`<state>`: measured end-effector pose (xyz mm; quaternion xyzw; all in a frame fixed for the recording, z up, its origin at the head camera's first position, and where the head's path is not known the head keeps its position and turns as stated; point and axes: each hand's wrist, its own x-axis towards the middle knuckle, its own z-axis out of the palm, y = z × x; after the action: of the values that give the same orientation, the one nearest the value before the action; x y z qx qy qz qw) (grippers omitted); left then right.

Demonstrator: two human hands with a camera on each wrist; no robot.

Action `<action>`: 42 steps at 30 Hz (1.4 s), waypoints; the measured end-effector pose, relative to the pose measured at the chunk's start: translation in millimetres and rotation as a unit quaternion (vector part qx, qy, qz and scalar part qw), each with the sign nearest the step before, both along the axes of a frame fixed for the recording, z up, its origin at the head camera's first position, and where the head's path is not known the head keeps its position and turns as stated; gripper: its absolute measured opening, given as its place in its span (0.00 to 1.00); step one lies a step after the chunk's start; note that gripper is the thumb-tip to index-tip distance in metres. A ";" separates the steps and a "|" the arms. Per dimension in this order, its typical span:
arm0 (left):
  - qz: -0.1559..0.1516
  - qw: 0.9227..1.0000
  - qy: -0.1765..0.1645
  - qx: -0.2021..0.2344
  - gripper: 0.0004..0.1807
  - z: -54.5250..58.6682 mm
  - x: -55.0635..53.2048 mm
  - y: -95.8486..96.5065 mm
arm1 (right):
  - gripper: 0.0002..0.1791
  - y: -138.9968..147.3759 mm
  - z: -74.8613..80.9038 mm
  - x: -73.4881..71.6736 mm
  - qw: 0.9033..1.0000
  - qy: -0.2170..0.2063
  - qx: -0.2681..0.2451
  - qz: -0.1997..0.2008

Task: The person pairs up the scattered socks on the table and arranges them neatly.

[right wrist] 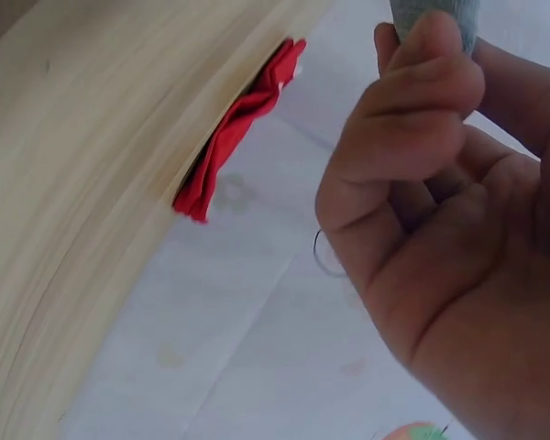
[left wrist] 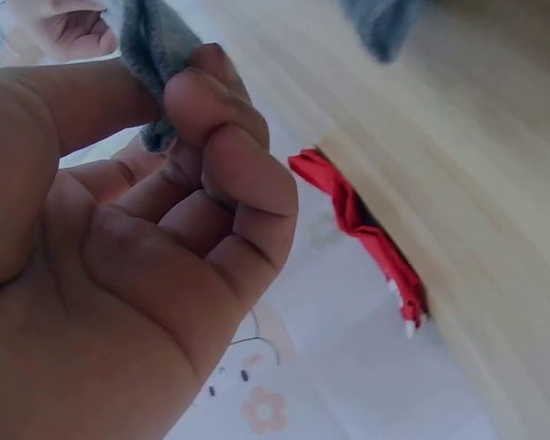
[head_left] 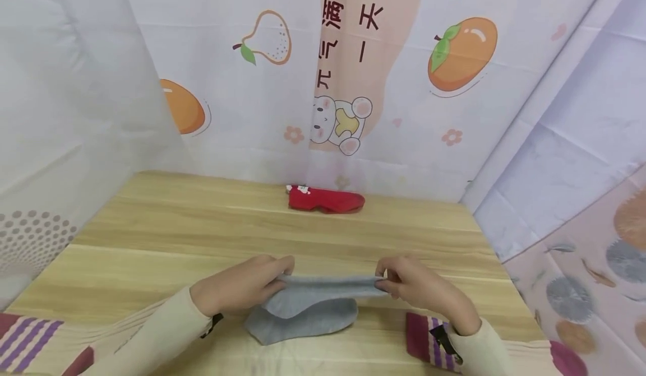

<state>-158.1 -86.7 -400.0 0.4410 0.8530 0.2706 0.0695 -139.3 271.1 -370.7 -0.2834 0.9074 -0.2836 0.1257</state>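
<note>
A light grey-blue sock [head_left: 323, 289] is stretched between my two hands above the table, its middle sagging. My left hand [head_left: 247, 283] pinches one end between thumb and fingers; in the left wrist view that grey fabric [left wrist: 156, 55] pokes out from the grip. At the other end, my right hand [head_left: 424, 286] pinches the fabric, with a bit of the grey cloth [right wrist: 440, 14] at the fingertips in the right wrist view. Below it lies more grey-blue sock fabric [head_left: 303, 325] on the wood; whether it is a separate sock I cannot tell.
A red sock-like cloth [head_left: 328, 200] with white figures at one end lies by the table's back edge. Cream knit socks with maroon and purple stripes lie at the left [head_left: 35, 337] and under my right wrist [head_left: 419, 337]. Printed curtains [head_left: 227, 96] surround the wooden table [head_left: 192, 219].
</note>
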 end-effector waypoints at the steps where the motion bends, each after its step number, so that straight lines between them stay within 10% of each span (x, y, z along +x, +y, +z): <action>1: -0.002 1.000 0.003 -0.001 0.10 1.8 0.4 0.6 | 0.03 -2.3 -0.9 1.2 1.000 0.009 -0.001 0.003; 17: -0.001 0.998 -0.007 -0.057 0.11 14.5 11.3 1.1 | 0.08 -35.3 -19.8 11.3 0.998 0.032 0.001 0.053; 23: 0.007 0.996 -0.025 -0.085 0.10 2.6 8.5 -0.3 | 0.17 -40.5 -28.1 13.3 0.998 0.012 0.025 0.056; 27: 0.015 0.994 0.023 -0.105 0.11 -4.0 10.9 -0.7 | 0.14 -41.6 -30.2 13.8 0.998 0.023 0.035 0.046; 34: 0.051 0.963 0.219 -0.149 0.19 2.5 30.7 5.8 | 0.14 -52.6 -28.8 17.2 0.987 0.155 0.043 0.008; 39: 0.020 0.965 0.191 -0.179 0.13 5.7 49.8 18.4 | 0.05 -73.0 -29.3 30.7 0.944 0.322 0.029 0.064; 42: 0.025 0.965 0.167 -0.200 0.10 1.7 62.0 22.1 | 0.09 -80.3 -26.8 44.3 0.954 0.265 0.078 0.116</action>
<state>-96.1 -64.6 -398.3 0.4354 0.9000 0.0189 0.0054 -95.1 190.7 -397.5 -0.4408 0.8884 -0.1102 -0.0655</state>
